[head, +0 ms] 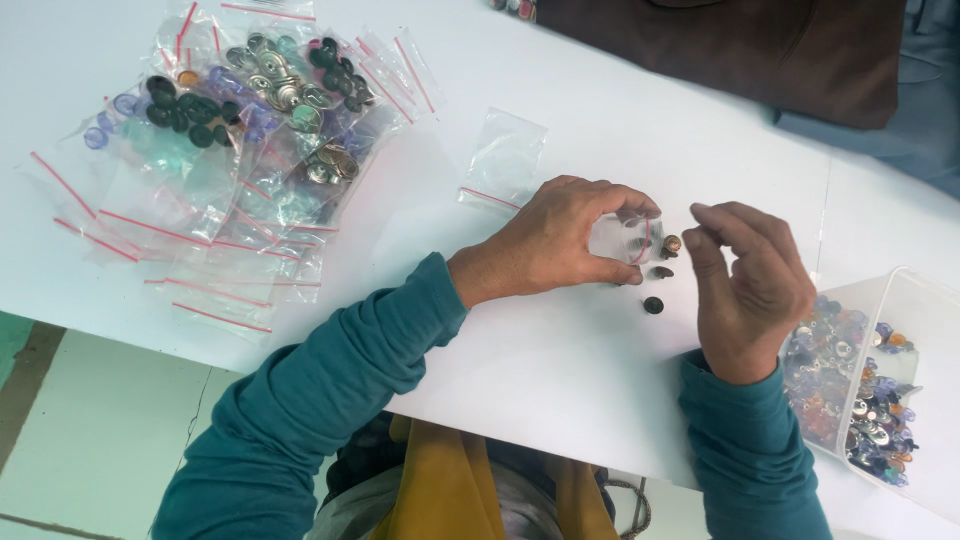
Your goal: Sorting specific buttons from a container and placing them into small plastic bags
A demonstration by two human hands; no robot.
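On the white table at your upper left lies a heap of clear zip bags (215, 190) with red seal strips, several filled with dark green, silver and bluish buttons. One empty clear bag (503, 160) lies alone just above your left hand (560, 240), which pinches another small clear bag (625, 238).

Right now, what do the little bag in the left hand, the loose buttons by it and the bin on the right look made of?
Small bag: clear thin plastic film, glossy, red zip strip. Loose buttons: dark, slightly shiny, probably metal or plastic; too small to tell. Bin: translucent rigid plastic, contents show through its wall.
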